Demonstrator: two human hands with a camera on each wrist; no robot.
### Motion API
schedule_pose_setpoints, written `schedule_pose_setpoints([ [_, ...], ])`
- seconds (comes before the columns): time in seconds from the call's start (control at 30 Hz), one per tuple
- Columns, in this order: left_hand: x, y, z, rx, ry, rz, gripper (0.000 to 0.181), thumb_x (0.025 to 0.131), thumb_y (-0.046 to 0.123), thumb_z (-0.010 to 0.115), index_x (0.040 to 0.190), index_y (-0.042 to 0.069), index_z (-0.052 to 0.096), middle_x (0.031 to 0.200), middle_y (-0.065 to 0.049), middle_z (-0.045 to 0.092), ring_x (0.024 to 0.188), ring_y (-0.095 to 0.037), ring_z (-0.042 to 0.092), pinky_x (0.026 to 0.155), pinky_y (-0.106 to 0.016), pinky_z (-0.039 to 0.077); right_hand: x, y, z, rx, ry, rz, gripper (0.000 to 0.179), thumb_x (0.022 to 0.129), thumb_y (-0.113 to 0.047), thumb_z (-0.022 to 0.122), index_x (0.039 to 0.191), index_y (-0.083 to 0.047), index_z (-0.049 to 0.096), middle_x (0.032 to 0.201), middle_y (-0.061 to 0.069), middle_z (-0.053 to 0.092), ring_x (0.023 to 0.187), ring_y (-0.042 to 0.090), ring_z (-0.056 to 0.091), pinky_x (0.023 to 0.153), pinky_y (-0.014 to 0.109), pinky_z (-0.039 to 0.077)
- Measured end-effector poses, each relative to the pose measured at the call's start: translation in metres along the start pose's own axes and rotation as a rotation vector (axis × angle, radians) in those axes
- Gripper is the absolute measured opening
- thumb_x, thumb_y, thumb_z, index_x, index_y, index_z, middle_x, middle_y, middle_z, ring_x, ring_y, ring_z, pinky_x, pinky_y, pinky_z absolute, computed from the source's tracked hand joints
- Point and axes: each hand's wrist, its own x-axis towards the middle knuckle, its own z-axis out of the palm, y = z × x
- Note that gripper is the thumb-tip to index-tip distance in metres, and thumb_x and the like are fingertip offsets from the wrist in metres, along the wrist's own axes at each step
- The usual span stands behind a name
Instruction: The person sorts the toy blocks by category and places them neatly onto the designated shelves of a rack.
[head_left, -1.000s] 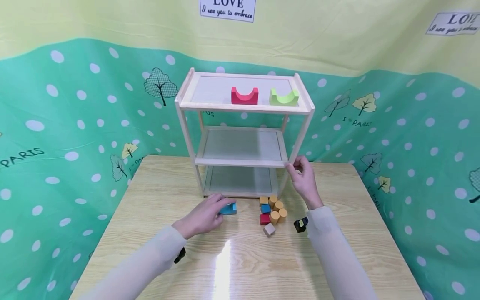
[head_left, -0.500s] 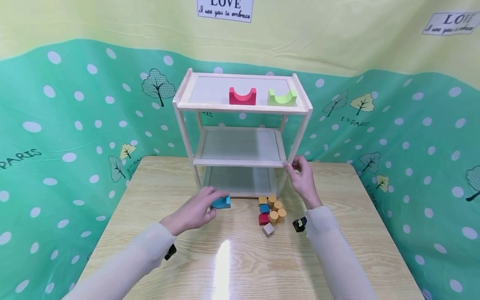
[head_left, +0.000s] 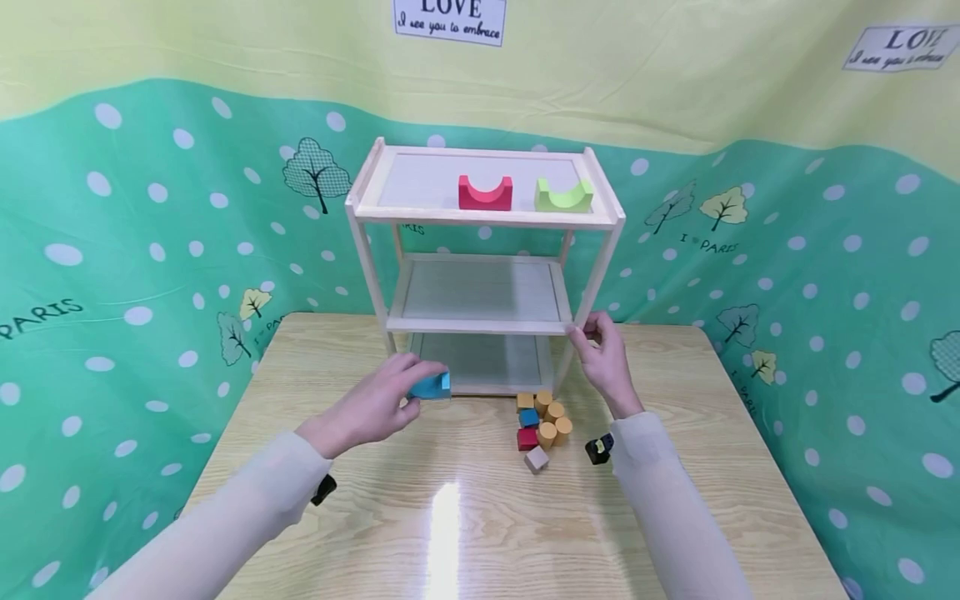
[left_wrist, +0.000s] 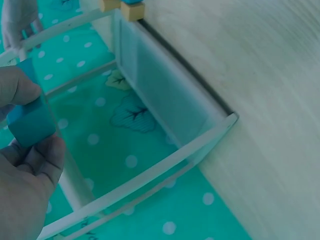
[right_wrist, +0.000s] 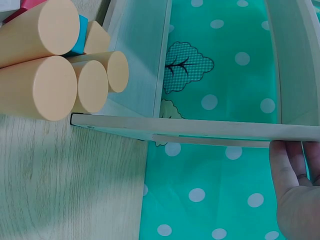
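In the head view my left hand (head_left: 375,398) pinches a blue arch block (head_left: 431,386) between thumb and fingers, above the table in front of the shelf's lower left. The left wrist view shows the same blue block (left_wrist: 32,117) between the fingertips. My right hand (head_left: 606,362) grips the right front post of a pale wooden three-tier shelf (head_left: 480,327) at middle-tier height; in the right wrist view its fingers (right_wrist: 284,167) lie against the post. On the top tier stand a red arch block (head_left: 485,198) and a light green arch block (head_left: 564,200), hollows upward.
Before the shelf's right front foot stand several orange cylinders (head_left: 547,434), with an orange cube (head_left: 525,402), a blue cube (head_left: 529,418), a red cube (head_left: 527,439) and a pale cube (head_left: 536,459). A patterned green and yellow cloth (head_left: 150,250) surrounds the table (head_left: 675,400).
My left hand has lifted the blue arch block off the table and moved it left and up toward the shelf. My right hand stays on the post.
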Motion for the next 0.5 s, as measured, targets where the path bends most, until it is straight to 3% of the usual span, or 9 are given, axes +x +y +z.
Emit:
schedule_pose_setpoints([
  [0.33, 0.008, 0.009, -0.026, 0.015, 0.019, 0.045, 0.055, 0.080, -0.002, 0.063, 0.132, 0.014, 0.054, 0.103, 0.000, 0.051, 0.091, -0.016, 0.044, 0.074, -0.032, 0.046, 0.000, 0.000, 0.001, -0.003, 0.006, 0.011, 0.021, 0.094, -0.007, 0.058, 0.104, 0.010, 0.053, 0.093, 0.018, 0.053, 0.088, 0.025, 0.052, 0.073, 0.025, 0.045],
  [0.5, 0.013, 0.010, -0.038, 0.008, 0.026, 0.049, 0.052, 0.081, -0.001, 0.062, 0.131, 0.014, 0.054, 0.111, -0.003, 0.052, 0.097, -0.018, 0.046, 0.078, -0.033, 0.048, 0.000, 0.000, 0.000, -0.004, 0.006, 0.013, 0.021, 0.094, -0.008, 0.058, 0.104, 0.010, 0.053, 0.093, 0.018, 0.053, 0.088, 0.025, 0.052, 0.074, 0.026, 0.045],
])
